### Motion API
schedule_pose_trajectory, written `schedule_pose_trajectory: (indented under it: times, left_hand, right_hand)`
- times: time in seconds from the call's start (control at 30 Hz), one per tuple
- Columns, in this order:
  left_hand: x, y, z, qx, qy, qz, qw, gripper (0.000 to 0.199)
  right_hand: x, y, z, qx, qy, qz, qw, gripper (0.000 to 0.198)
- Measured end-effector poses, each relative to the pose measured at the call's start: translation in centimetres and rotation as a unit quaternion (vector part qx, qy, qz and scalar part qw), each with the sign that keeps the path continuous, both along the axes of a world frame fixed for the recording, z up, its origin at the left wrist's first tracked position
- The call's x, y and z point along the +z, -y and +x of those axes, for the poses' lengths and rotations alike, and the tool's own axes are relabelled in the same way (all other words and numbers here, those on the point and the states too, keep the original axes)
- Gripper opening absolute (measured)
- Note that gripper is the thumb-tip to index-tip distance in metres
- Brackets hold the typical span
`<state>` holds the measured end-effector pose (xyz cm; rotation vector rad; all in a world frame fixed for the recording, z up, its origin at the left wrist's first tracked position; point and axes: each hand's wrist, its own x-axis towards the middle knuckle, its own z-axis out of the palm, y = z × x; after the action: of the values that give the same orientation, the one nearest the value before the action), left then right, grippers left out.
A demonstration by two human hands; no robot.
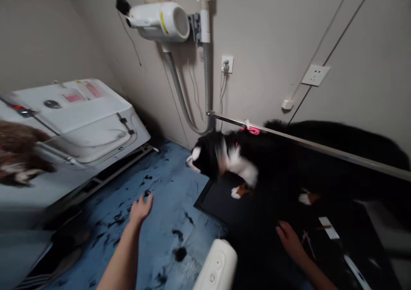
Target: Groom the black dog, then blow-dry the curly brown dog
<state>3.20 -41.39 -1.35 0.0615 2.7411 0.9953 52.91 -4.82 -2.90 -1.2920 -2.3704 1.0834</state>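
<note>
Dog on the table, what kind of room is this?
Probably a pet grooming room. The dog stands on a black table under a metal bar, a dryer hangs on the wall, and cut fur litters the blue floor.

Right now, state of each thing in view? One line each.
left hand: open, empty, held over the blue floor
right hand: flat on the black table, holds nothing
dog: on the table, head toward the floor
wall dryer: mounted
floor: strewn with fur clumps
</note>
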Motion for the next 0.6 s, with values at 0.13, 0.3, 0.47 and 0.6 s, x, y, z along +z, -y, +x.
schedule_pose_trajectory:
  times: [0.13, 0.3, 0.47, 0.6]
  left_hand:
    - [9.6, -16.2, -5.5, -0.166, -0.186, 0.248, 0.936, 0.045]
    - [14.6, -34.2, 0.2, -0.543, -0.059, 0.221, 0.808, 0.032]
    - [12.1, -38.3, 4.5, -0.505, -0.030, 0.273, 0.818, 0.019]
    - [10.1, -36.4, 6.5, -0.527, 0.080, 0.339, 0.776, 0.033]
  right_hand:
    - [1.6, 3.5, 2.2, -0.014, 0.043, -0.002, 0.999, 0.038]
    - [2.7, 6.5, 5.3, -0.129, 0.045, 0.019, 0.990, 0.045]
    - [1.6, 9.0, 7.3, -0.209, 0.036, 0.024, 0.977, 0.039]
    - [1.7, 9.9, 7.5, -0.222, 0.028, -0.001, 0.975, 0.035]
